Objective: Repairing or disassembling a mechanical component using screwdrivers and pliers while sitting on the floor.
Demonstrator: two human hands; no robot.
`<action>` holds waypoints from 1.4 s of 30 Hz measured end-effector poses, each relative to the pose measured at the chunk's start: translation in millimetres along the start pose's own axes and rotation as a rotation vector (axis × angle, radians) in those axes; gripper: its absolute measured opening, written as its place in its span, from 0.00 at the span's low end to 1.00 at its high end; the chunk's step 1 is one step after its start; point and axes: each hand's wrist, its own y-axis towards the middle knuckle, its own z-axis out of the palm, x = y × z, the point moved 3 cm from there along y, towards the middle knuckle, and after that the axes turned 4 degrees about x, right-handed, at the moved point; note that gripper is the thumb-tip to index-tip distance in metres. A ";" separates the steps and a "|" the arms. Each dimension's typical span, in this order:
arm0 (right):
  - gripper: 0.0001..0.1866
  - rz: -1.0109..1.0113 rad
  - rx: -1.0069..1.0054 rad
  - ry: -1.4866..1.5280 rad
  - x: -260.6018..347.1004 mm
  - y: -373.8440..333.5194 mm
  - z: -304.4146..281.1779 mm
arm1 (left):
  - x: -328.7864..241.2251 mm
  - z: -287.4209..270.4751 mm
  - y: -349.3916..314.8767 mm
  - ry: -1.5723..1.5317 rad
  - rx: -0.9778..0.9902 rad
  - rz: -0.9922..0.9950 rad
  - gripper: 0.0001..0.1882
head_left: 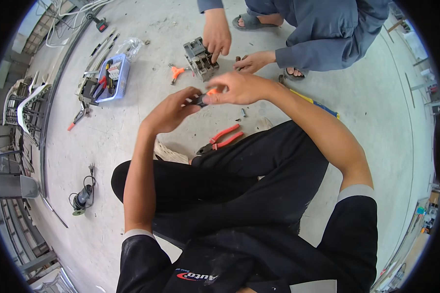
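Observation:
Above my crossed legs, both my hands meet around a small dark object [199, 100] with an orange part [213, 91], too blurred to name exactly. My left hand [170, 111] has its fingers curled round the dark end. From the other side, my right hand [239, 89] pinches at the orange part. Just beyond them a grey block-shaped electrical device [200, 57] sits on the floor, and a co-worker's hand [217, 35] touches it. The co-worker's other hand [257, 62] holds a small brown piece. Closer to my legs lie red-handled pliers [223, 138] and a small bolt [244, 113].
An orange three-armed tool [176, 73] lies left of the device. Further left stand a blue basket [125, 78] of tools and a clear plastic bag [132, 47]. A yellow-and-blue handle [314, 103] lies beyond my right forearm. An angle grinder [83, 197] rests at the left.

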 end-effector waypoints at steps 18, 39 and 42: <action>0.17 0.185 -0.473 0.613 -97.5 -85.3 -95.1 | 71.8 18.7 38.8 -0.668 -0.230 -0.328 0.20; 0.25 0.450 -0.553 0.299 -112.8 -48.7 -80.4 | 73.8 47.9 49.3 -0.733 -0.087 -0.364 0.20; 0.26 0.480 -0.548 0.203 -109.6 -45.3 -78.3 | 75.3 46.1 50.2 -0.730 -0.092 -0.360 0.20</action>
